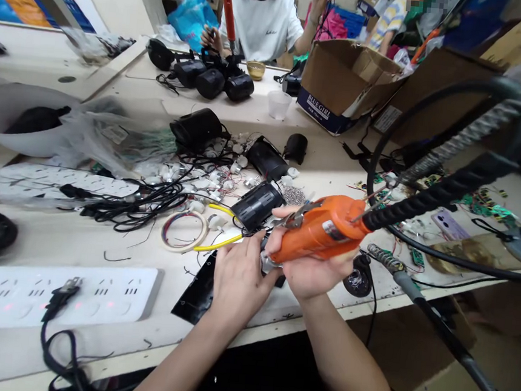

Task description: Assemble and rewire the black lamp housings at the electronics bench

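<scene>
White plastic at far left: a power strip (119, 289), a black plug (57, 300) lying across it. Here come the black cables (126, 211), tangled on the worktop (136, 257), then a roll of tape (203, 230), with yellow handles (220, 239) just beside it. An open black shell (197, 290) lies near the table edge, and here's the left hand (240, 273), palm down, fingers close together near the tool's nose; whether it pinches anything, I can't tell. Across the table a person (263, 28) holds another orange tool (228, 13). Black cylindrical housing (257, 205) just beyond the hands, small metal balls or screws (294, 196) heaped beside it. And the right hand (320, 275) is wrapped firmly round the orange electric screwdriver (321, 228), which slants over the worktop, nose toward the left hand. Far right: a purple phone (449, 225) and green circuit boards (496, 211).
</scene>
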Demonstrator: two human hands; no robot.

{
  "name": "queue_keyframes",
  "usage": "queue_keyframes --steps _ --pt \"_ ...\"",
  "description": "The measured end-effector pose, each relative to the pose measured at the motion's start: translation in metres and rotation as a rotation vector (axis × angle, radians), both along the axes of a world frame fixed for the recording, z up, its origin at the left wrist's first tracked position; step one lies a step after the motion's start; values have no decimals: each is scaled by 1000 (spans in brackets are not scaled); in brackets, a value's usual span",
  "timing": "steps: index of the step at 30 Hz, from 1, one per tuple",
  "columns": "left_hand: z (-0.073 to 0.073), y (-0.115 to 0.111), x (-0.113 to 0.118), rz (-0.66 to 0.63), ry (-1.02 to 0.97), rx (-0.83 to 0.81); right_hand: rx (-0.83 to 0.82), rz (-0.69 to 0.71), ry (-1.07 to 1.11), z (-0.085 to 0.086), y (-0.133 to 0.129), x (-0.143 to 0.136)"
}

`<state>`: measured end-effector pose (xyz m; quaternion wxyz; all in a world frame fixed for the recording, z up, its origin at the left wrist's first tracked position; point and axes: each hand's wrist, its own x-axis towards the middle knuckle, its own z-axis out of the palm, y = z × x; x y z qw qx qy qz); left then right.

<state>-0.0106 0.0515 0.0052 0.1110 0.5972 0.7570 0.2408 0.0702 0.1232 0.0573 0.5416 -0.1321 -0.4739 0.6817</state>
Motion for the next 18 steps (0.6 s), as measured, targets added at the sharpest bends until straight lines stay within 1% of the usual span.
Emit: queue_keyframes --steps 3,5,9,15,18 --pt "0 0 0 -4 -4 -10 0 -24 -4 -3 1 0" --pt "0 0 1 -4 -3 -7 -13 -42 -11 -2 0 1" --pt "-1 0 0 -2 1 -1 -47 -34 -51 3 -1 2" --pt "1 0 0 3 11 -3 -80 -92 39 1 -2 -3" --pt "1 0 0 4 22 9 -61 -106 43 -2 -3 -5"
